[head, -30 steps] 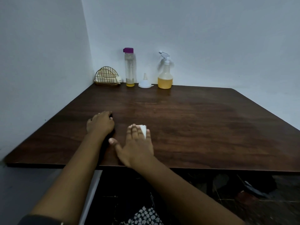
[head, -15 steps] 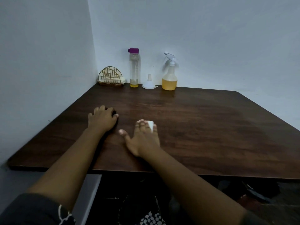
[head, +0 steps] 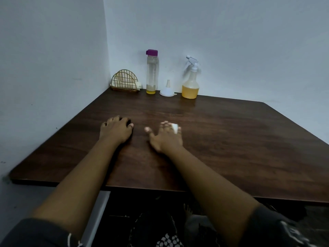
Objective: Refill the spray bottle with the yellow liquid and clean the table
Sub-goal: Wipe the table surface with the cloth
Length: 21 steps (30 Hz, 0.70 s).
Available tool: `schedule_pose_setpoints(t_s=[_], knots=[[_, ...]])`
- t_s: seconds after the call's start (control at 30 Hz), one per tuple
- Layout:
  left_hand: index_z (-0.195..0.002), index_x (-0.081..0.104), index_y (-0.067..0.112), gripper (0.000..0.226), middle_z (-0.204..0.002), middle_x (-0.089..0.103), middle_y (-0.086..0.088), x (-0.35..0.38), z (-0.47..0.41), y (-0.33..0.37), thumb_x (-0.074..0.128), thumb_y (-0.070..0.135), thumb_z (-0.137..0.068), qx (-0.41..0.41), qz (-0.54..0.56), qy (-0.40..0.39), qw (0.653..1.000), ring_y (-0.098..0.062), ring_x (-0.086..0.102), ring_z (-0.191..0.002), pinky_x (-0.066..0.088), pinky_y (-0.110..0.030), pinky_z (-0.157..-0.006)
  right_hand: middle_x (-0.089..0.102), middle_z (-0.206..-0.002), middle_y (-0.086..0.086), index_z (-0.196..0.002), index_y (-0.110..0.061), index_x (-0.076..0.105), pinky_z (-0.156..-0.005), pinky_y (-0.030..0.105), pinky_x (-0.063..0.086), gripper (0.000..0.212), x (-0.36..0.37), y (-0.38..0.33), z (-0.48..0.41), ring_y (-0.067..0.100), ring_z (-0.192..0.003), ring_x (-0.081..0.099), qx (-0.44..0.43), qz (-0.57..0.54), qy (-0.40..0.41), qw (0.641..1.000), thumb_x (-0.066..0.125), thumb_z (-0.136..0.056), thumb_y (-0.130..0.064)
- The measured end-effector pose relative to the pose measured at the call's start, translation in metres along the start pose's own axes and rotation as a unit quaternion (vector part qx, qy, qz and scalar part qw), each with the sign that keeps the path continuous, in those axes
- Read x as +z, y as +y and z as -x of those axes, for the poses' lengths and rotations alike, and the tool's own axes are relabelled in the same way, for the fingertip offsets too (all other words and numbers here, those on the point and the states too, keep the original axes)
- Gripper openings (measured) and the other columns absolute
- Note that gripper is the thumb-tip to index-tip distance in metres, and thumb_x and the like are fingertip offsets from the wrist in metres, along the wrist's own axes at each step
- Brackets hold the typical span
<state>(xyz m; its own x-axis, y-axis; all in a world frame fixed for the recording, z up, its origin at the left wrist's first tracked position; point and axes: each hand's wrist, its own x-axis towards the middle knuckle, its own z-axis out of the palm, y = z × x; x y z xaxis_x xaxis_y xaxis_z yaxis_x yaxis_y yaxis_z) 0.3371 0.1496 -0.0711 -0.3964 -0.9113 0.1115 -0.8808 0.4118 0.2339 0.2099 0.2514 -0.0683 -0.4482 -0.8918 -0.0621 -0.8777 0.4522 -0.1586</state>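
On the dark table (head: 231, 139), a white tissue (head: 175, 128) is pressed under the flat, straight-fingered right hand (head: 166, 139), left hand (head: 115, 131) rested beside it, loosely bent, nothing held, spray bottle (head: 190, 86) stood well apart by the wall.

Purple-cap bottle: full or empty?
Nearly empty: the purple-cap bottle holds only a thin yellow layer at its base and is clear above.

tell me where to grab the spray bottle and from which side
Take the spray bottle by its narrow neck, just under the trigger head, coming from the front right. It stands upright near the back wall, the funnel sits close on its left and the nozzle points left, so that side is open.
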Motion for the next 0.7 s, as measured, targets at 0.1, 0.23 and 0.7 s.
schedule_pose_setpoints(t_s=[0.1, 0.23, 0.7], knots=[[-0.141, 0.038, 0.028, 0.046, -0.153, 0.029, -0.008, 0.000, 0.002, 0.000, 0.030, 0.042, -0.098, 0.004, 0.014, 0.000, 1.000, -0.028, 0.026, -0.140, 0.022, -0.048, -0.111, -0.002, -0.160, 0.006, -0.151, -0.009, 0.003, -0.116, 0.046, -0.012, 0.079, 0.005, -0.033, -0.007, 0.018, -0.148, -0.006, -0.062, -0.008, -0.023, 0.998, 0.005, -0.093, -0.062], [-0.142, 0.037, 0.028, 0.046, -0.154, 0.027, -0.007, -0.002, 0.004, 0.001, 0.029, 0.041, -0.099, -0.001, 0.015, 0.001, 1.000, -0.027, 0.024, -0.141, 0.020, -0.045, -0.112, 0.001, -0.160, 0.003, -0.151, -0.010, 0.006, -0.115, 0.047, -0.012, 0.077, -0.004, 0.006, -0.029, 0.016, -0.148, -0.003, -0.010, -0.026, -0.003, 1.000, 0.007, -0.094, -0.061], [-0.142, 0.037, 0.028, 0.047, -0.156, 0.026, -0.003, 0.001, -0.010, -0.002, 0.034, 0.041, -0.098, -0.015, 0.032, 0.003, 0.999, -0.024, 0.021, -0.144, 0.014, -0.049, -0.115, 0.001, -0.160, 0.004, -0.151, -0.009, 0.006, -0.116, 0.046, -0.013, 0.077, -0.001, -0.029, -0.070, 0.017, -0.148, -0.004, -0.062, -0.015, -0.013, 0.998, 0.006, -0.094, -0.061]])
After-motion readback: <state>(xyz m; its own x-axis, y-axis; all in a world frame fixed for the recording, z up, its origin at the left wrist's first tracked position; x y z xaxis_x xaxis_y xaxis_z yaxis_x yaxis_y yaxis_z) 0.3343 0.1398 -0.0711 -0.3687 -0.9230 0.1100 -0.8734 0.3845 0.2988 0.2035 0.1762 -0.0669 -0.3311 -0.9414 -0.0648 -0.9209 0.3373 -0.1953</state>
